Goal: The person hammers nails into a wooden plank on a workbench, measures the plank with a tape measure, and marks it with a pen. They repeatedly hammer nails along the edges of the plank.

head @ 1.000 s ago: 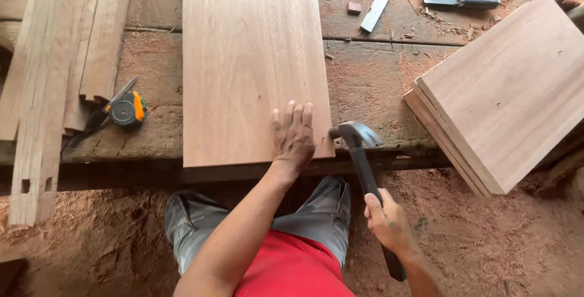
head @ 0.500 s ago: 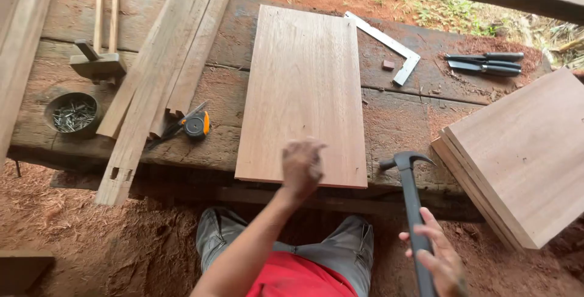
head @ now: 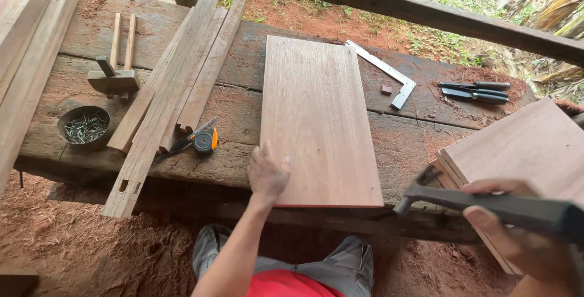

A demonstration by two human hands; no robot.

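Hands at a rough timber workbench (head: 401,142): the left hand (head: 266,174) lies flat, fingers spread and holding nothing, on the near left corner of a reddish wooden board (head: 316,114), which rests lengthwise across the bench with its near end reaching the bench's front edge. The right hand (head: 517,236) is wrapped tight around the dark handle of a claw hammer (head: 462,200), held level to the right of the board, its head just beyond the board's near right corner and clear of the wood. Left of the board lie an orange-and-black tape measure (head: 205,140), a bundle of long wooden slats (head: 176,84), a round tin of nails (head: 85,127) and a wooden marking gauge (head: 114,78). Right of the board sit a steel square (head: 389,73), two dark-handled chisels (head: 477,92) and a stack of similar boards (head: 529,151). Reddish sawdust covers the ground below the bench.
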